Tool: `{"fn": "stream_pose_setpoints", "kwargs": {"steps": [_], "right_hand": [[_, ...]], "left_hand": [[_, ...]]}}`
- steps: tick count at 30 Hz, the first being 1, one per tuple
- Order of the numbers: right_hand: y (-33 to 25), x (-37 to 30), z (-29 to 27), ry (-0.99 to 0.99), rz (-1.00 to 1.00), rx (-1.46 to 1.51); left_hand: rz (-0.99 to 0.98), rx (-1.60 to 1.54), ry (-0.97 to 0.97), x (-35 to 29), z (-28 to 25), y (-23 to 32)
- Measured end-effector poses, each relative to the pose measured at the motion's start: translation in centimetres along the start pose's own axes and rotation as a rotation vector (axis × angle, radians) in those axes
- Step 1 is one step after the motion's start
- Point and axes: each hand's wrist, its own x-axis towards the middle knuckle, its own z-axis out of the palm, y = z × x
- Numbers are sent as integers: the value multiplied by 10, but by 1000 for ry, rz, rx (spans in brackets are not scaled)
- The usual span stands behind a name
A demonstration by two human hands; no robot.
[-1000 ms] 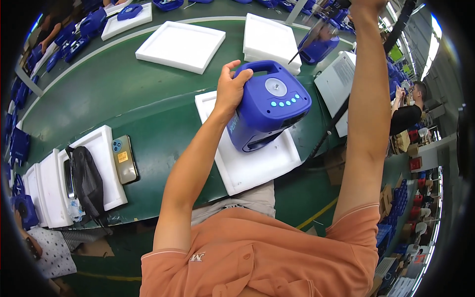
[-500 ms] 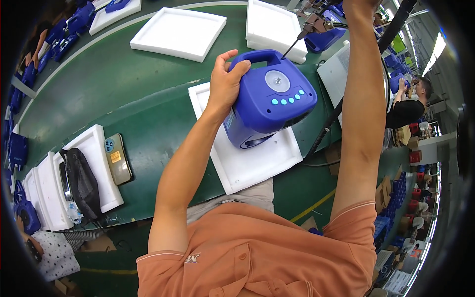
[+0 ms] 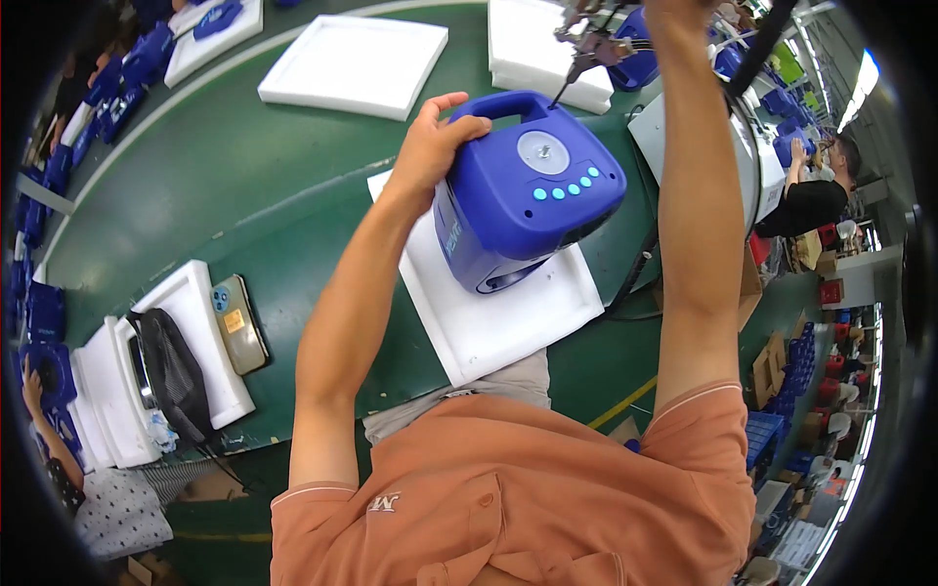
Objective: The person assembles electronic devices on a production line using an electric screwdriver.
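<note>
A blue portable speaker housing (image 3: 547, 220) with a built-in handle, a round clear disc and a row of light-blue buttons rests tilted on a white foam tray (image 3: 469, 347). My left hand (image 3: 432, 146) grips its left edge beside the handle, thumb on top and index finger stretched out. At the upper edge is my right hand (image 3: 682, 10), its fingers cut off from sight, next to a screwdriver head (image 3: 594, 49). The thin bit slants down to the housing, its tip at the right end of the handle; whether it touches a screw is too small to tell.
White foam pieces (image 3: 357, 63) lie across the green bench. To the left are a phone (image 3: 239, 327) and a black mesh pouch (image 3: 176, 376) on foam trays. A dark cable (image 3: 640, 264) runs right of the tray. Co-workers (image 3: 816, 190) and more blue housings surround the bench.
The screwdriver head and my right forearm have shifted a little left in the view. My left hand keeps its hold on the speaker housing. The whole view has turned slightly.
</note>
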Motion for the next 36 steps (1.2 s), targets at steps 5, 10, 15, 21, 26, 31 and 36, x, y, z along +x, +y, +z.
{"fn": "stream_pose_setpoints", "kwargs": {"steps": [5, 10, 15, 21, 26, 31, 36], "right_hand": [[43, 59, -14, 324, -207, -72], [-47, 93, -59, 166, 125, 127], [-44, 98, -43, 43, 117, 20], [-17, 78, -29, -7, 67, -102], [-72, 95, -58, -312, 914, 481], [5, 60, -17, 111, 82, -129], [-3, 41, -13, 41, 104, -5]], "left_hand": [[-94, -139, -141, 30, 6, 8], [-32, -190, 126, -78, 36, 20], [133, -80, 247, -91, 29, -7], [179, -39, 262, -92, 33, -12], [181, -56, 265, -98, 26, -13], [169, -55, 247, -92, 34, -16], [159, -95, 252, -96, 34, -13]]}}
